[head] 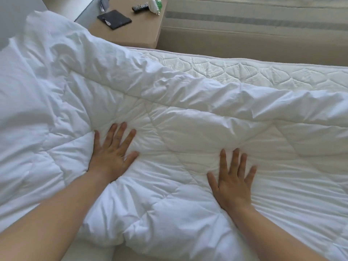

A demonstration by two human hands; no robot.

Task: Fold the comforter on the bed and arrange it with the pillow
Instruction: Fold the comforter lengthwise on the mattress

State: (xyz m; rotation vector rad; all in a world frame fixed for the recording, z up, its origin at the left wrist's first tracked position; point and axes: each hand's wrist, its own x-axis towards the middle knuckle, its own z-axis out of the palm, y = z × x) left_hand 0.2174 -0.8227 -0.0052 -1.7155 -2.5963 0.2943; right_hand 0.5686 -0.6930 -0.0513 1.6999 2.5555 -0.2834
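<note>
Worktop: a light wooden bedside worktop (143,29) stands beyond the comforter's far edge, at its upper left end.
On the worktop: a flat black wallet-like item (114,19) lies nearest the comforter. A dark remote control (140,7) lies farther from it. A white and green object (155,5) is just beside the remote; what it is cannot be told.
Second bed: well beyond the comforter, to the right of the worktop, is the pale side of another bed (244,21) with a grey band along it.
Mattress: a quilted cream mattress (244,72) lies bare along the comforter's far side and runs on under it.
In the way: both forearms reach across the comforter's near part. Nothing else lies on it.
Comforter: the white comforter (169,113) covers most of the bed. It is puffy and stitched in large diamond panels. A thick rolled fold crosses it from upper left to right, and there are many creases.
Left end of comforter: the fabric rises in a tall heap. Whether the pillow is inside that heap cannot be told.
Left hand: the left hand (111,153) lies palm down on the comforter just beside the heap, fingers spread and straight, gripping nothing.
Right hand: the right hand (233,183) lies flat on the comforter's flatter right part, fingers splayed, pressing and holding nothing.
</note>
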